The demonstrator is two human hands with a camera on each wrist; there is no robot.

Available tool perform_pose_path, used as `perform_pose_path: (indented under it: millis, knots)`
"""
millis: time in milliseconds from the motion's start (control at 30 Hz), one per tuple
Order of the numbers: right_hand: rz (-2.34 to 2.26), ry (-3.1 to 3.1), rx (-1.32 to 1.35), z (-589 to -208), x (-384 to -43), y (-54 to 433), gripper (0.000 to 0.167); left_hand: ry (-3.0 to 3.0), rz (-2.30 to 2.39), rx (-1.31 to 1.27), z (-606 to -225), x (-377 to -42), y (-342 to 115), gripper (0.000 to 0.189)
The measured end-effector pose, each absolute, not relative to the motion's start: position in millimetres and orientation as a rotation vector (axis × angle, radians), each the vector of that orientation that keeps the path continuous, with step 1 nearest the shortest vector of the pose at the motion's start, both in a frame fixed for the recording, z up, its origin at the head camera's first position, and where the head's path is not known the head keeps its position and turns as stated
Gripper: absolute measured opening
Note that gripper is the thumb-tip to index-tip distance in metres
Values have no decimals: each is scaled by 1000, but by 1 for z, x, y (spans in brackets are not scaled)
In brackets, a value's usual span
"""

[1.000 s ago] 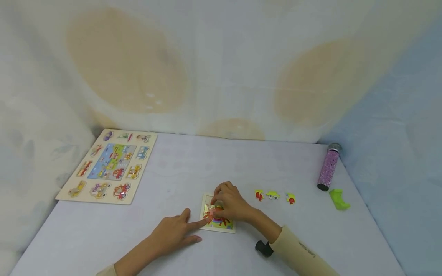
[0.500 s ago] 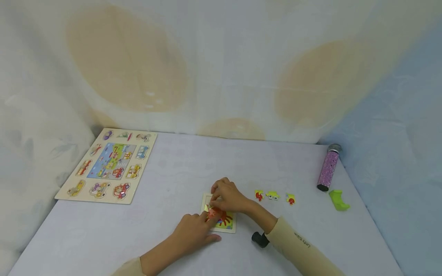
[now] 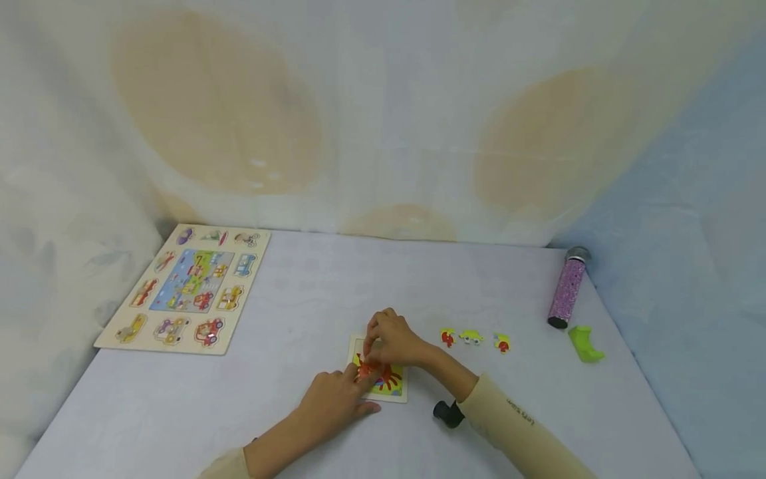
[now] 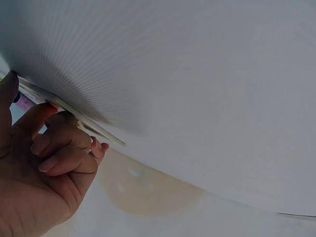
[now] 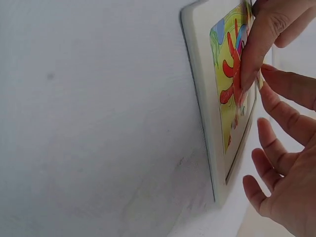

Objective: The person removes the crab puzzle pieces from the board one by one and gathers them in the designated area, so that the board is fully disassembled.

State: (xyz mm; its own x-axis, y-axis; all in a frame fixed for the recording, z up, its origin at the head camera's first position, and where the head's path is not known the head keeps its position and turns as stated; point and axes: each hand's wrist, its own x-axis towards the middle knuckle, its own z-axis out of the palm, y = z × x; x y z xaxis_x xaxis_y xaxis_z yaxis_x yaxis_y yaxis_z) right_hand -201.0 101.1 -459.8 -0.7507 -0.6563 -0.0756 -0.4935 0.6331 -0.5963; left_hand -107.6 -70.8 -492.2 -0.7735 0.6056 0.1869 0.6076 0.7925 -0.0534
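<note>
A small square crab jigsaw puzzle [image 3: 396, 399] in a pale wooden frame lies flat on the white table before me. My left hand [image 3: 332, 400] presses its extended index finger on the red crab picture, the thumb lying beside the frame's lower edge. In the left wrist view the other fingers [image 4: 66, 148] are loosely bent. My right hand [image 3: 395, 340] comes over the puzzle from the right. Between its thumb and index finger it pinches a small puzzle piece [image 5: 260, 80], of which just a yellow edge shows in the right wrist view. Bare tray shows at the puzzle's far end.
Three loose puzzle pieces, a red one [image 3: 447, 337], a yellow-green one with eyes [image 3: 471, 337] and another red one [image 3: 502, 342], lie to the right. Beyond them are a purple glitter microphone [image 3: 567, 289] and a green curved block [image 3: 585, 344]. A vehicle puzzle board [image 3: 230, 336] sits far left.
My left hand has moved right and further onto the puzzle, its index finger now on the crab's middle. The right hand has shifted slightly, staying over the puzzle's far part.
</note>
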Motion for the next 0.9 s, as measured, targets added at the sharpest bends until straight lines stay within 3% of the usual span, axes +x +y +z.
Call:
perform_pose_path:
  millis: [433, 900]
  knots:
    - [-975, 2542, -814, -450, -209, 118, 6, -2855, -188, -989, -490, -109, -78, 56]
    - [-902, 2665, -594, -429, -205, 230, 6, -2912, -296, -962, -483, -112, -89, 58]
